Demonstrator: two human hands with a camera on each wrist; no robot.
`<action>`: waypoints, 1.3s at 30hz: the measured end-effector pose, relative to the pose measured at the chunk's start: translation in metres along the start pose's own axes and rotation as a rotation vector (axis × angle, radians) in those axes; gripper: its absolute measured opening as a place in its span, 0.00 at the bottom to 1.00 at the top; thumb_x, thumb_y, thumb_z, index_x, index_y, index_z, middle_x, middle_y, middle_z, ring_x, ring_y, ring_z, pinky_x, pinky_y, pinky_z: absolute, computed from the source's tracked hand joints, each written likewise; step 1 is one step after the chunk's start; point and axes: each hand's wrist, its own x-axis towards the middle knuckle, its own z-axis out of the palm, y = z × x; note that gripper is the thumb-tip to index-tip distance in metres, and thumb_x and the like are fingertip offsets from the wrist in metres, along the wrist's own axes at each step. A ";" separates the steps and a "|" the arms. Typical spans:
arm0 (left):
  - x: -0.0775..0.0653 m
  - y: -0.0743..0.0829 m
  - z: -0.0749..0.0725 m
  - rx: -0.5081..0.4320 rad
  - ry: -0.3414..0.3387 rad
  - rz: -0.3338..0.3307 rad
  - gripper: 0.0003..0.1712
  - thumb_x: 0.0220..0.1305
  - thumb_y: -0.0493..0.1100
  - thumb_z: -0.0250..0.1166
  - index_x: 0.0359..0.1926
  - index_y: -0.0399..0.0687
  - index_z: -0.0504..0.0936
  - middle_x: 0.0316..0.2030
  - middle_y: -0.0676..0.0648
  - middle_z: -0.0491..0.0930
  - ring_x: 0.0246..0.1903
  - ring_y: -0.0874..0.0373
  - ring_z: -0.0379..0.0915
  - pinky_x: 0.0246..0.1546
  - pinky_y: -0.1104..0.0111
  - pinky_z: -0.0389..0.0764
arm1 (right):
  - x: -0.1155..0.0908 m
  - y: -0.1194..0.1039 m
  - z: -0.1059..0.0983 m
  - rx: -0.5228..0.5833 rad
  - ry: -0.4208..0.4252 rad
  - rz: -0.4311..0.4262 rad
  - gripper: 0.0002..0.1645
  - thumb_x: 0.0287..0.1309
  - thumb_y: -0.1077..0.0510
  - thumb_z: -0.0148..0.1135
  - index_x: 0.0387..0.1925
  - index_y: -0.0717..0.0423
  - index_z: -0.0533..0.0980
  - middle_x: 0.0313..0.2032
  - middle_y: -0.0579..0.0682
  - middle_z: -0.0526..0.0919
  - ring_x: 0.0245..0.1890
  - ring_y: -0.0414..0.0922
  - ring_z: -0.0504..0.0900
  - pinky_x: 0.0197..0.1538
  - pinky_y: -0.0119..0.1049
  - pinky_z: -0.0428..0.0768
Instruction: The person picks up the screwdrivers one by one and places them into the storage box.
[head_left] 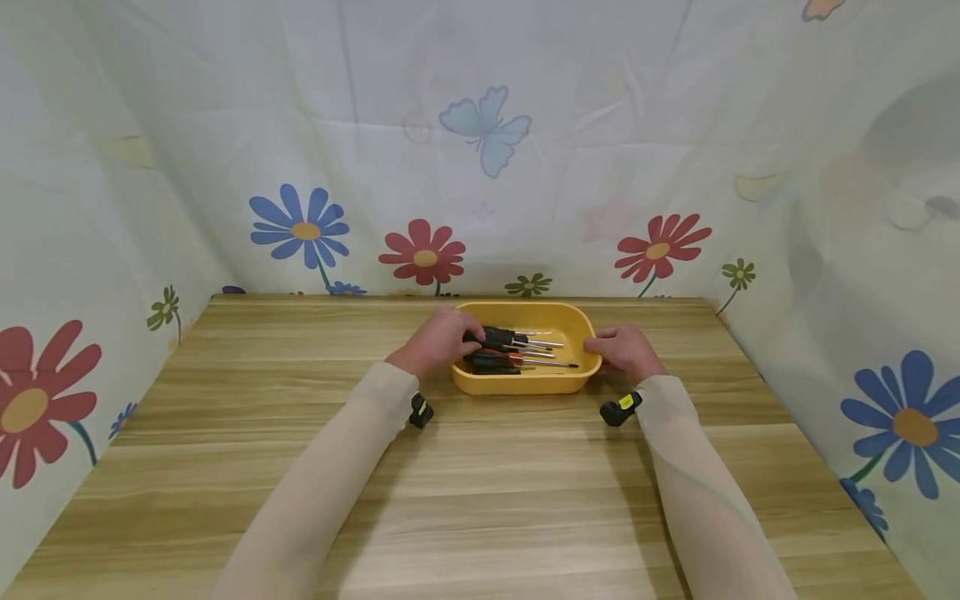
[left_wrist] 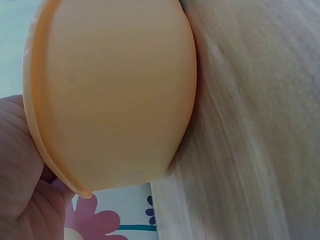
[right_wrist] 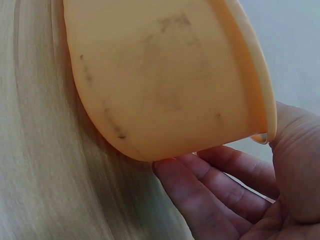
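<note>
A yellow plastic tray (head_left: 525,383) with rounded corners stands on the wooden table. Several screwdrivers (head_left: 517,358) lie in it, with black or red-and-black handles to the left and metal shafts pointing right. My left hand (head_left: 441,340) reaches over the left rim, thumb and fingers curled at a black screwdriver handle; in the left wrist view the tray wall (left_wrist: 115,100) hides the fingertips. At the opposite end my right hand (head_left: 626,350) grips the tray, thumb at the rim. Its fingers (right_wrist: 200,200) touch the wall from beneath in the right wrist view.
The wooden tabletop (head_left: 525,500) runs back to a white curtain (head_left: 375,125) printed with flowers and a butterfly, which also hangs along both sides. The tray sits near the table's back edge. Small black devices (head_left: 621,409) are strapped at both wrists.
</note>
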 end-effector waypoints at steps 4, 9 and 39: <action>0.001 0.002 -0.002 0.013 -0.018 -0.010 0.08 0.66 0.41 0.72 0.44 0.47 0.91 0.45 0.48 0.89 0.48 0.52 0.83 0.58 0.59 0.82 | 0.001 -0.001 0.001 0.003 -0.003 -0.008 0.25 0.66 0.54 0.66 0.60 0.64 0.79 0.42 0.58 0.89 0.32 0.43 0.86 0.44 0.39 0.89; 0.000 0.000 -0.003 0.010 -0.018 -0.013 0.08 0.65 0.41 0.72 0.44 0.47 0.91 0.44 0.47 0.88 0.47 0.52 0.82 0.56 0.59 0.83 | 0.000 -0.001 0.001 0.012 -0.008 -0.022 0.25 0.66 0.56 0.66 0.60 0.66 0.79 0.41 0.57 0.89 0.31 0.42 0.86 0.43 0.39 0.89; -0.048 -0.037 -0.009 -0.192 0.377 -0.034 0.12 0.70 0.39 0.66 0.52 0.45 0.87 0.53 0.47 0.85 0.60 0.49 0.76 0.68 0.52 0.74 | -0.007 -0.002 0.007 0.009 0.065 -0.041 0.26 0.68 0.52 0.64 0.60 0.66 0.79 0.45 0.64 0.88 0.28 0.42 0.87 0.37 0.38 0.89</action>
